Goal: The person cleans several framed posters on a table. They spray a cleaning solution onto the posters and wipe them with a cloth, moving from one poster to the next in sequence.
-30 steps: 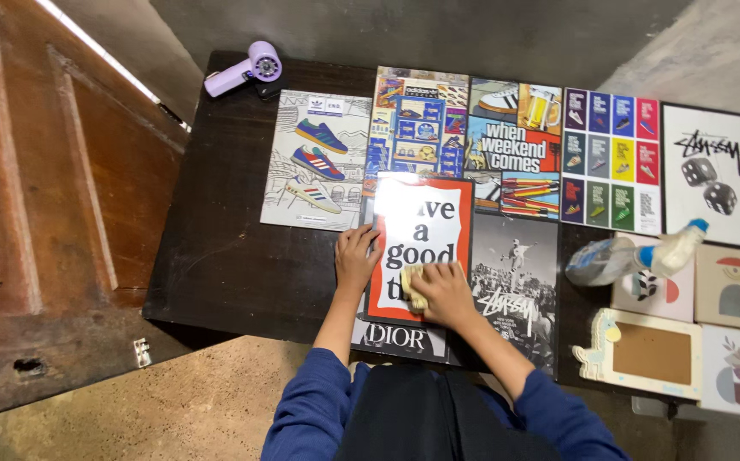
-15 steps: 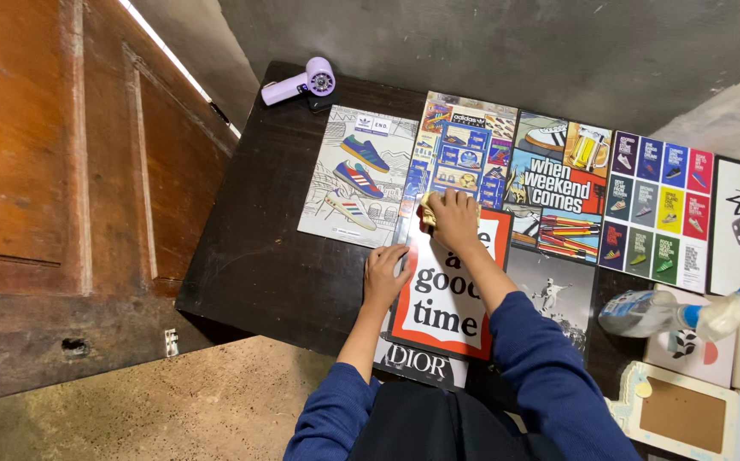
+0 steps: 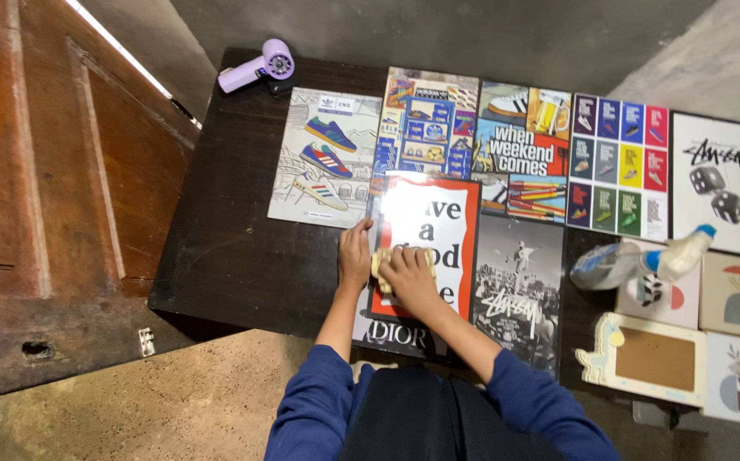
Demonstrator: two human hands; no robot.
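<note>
The right hand (image 3: 407,277) lies flat, fingers together and pressed down on a small yellowish cloth (image 3: 382,261), which sits on the lower left part of a red-bordered poster (image 3: 425,248). That poster rests on the dark surface (image 3: 225,256) with its long axis running away from the person, so most of its face stretches beyond the right hand and a little toward the far right of it. The left hand (image 3: 354,253) rests just beside the right one, fingers spread loosely and gripping nothing, touching the poster's left edge (it looks to be steadying the sheet, though I cannot be sure). Beyond both hands lie a pale poster of sneakers (image 3: 323,158) and a lilac hair dryer (image 3: 257,67) at the far corner. Well off to the right of the right hand, a spray bottle (image 3: 643,259) lies on its side near a cream picture frame (image 3: 647,358).
</note>
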